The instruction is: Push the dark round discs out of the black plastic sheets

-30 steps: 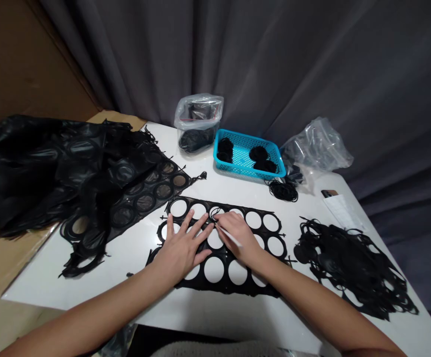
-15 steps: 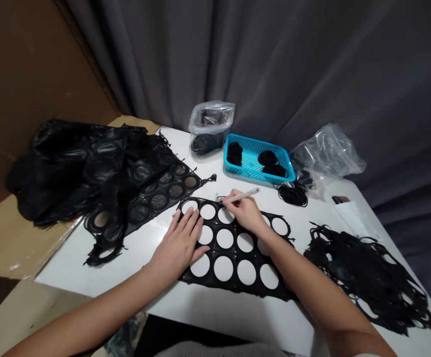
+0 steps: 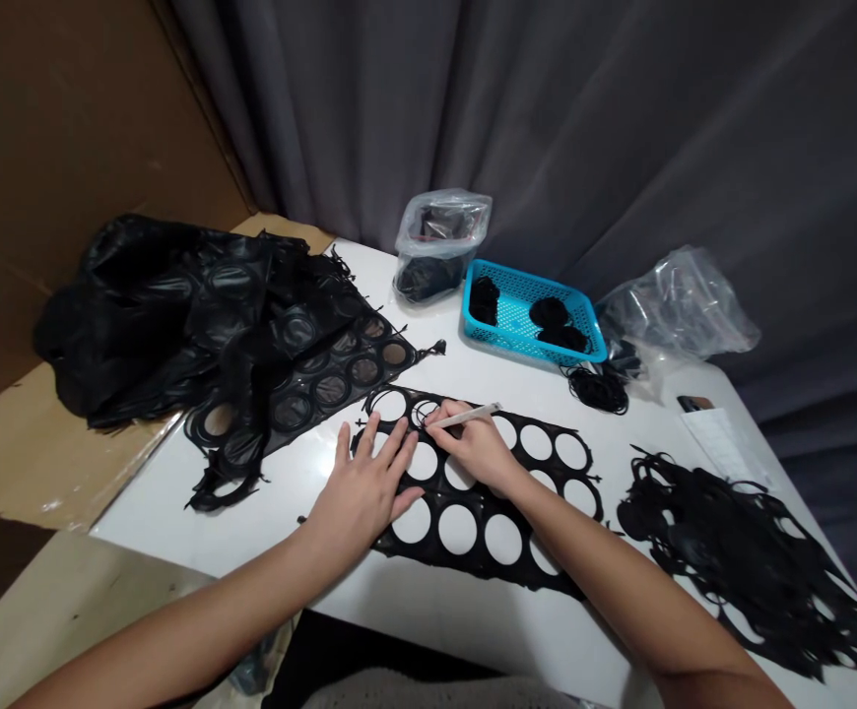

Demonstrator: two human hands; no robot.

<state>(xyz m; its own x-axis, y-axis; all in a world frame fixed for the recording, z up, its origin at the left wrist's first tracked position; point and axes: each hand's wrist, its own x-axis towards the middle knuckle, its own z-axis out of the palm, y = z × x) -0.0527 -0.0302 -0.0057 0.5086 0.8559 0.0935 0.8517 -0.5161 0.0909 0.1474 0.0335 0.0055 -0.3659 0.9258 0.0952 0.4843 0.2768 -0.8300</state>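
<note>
A black rubber sheet full of round cut-out holes lies flat on the white table in front of me. My left hand presses flat on its left end with fingers spread. My right hand is closed round a thin white pen-like tool, whose tip touches a ring at the sheet's far left corner.
A heap of black rubber sheets covers the left side. A tangle of black offcuts lies at the right. At the back stand a blue basket with black rings, two clear plastic bags, and a small coil of rings.
The view has shifted a little. My right hand came back from the sheet's far edge and lowered the tool tip onto a ring. My left hand stays flat on the sheet.
</note>
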